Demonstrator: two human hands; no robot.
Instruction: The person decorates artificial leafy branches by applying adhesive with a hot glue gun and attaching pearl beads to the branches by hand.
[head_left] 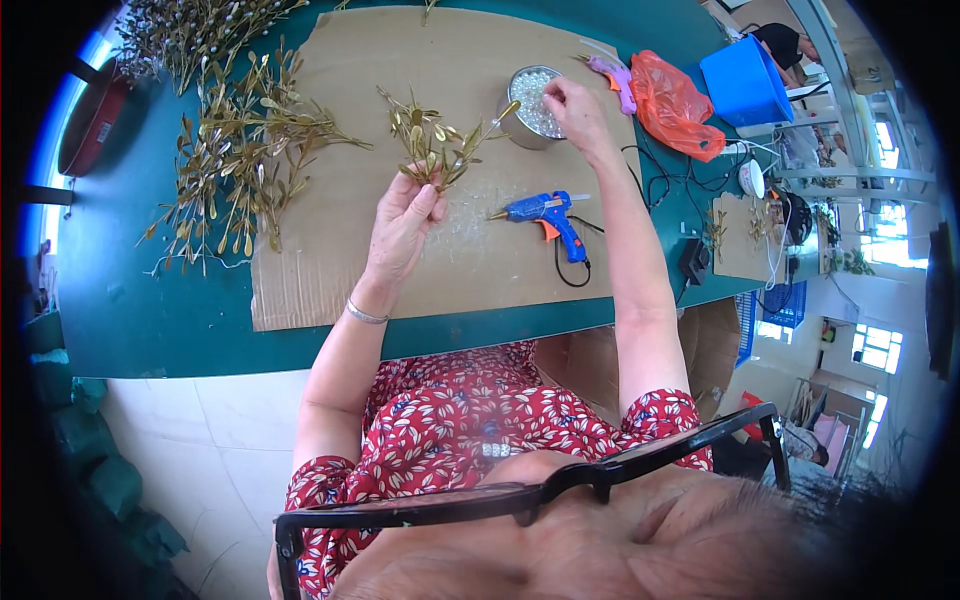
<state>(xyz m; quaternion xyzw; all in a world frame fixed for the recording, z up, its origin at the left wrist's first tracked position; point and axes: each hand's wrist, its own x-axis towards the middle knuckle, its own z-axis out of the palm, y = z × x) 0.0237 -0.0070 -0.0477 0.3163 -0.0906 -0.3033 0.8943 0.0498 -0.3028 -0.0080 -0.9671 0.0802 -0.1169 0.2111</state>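
Note:
My left hand [410,222] is closed around the stems of a gold artificial leaf sprig [440,150], whose leaves fan out above the fingers. Farther right, my right hand [575,110] is at the rim of a round metal tin [527,135] filled with pearly white beads [535,92]. Its thumb and fingertips are pinched together; whatever they hold is too small to make out. Between my forearms a blue hot glue gun [545,212] with an orange trigger lies on the cardboard sheet [330,285], its nozzle pointing left.
More gold leaf sprigs [235,150] are heaped at left. A purple glue gun [615,82], an orange-red plastic bag [675,105] and a blue bin [745,82] stand at far right. Black cords [665,175] cross the green table [130,300] there. Another person [785,48] is at far right.

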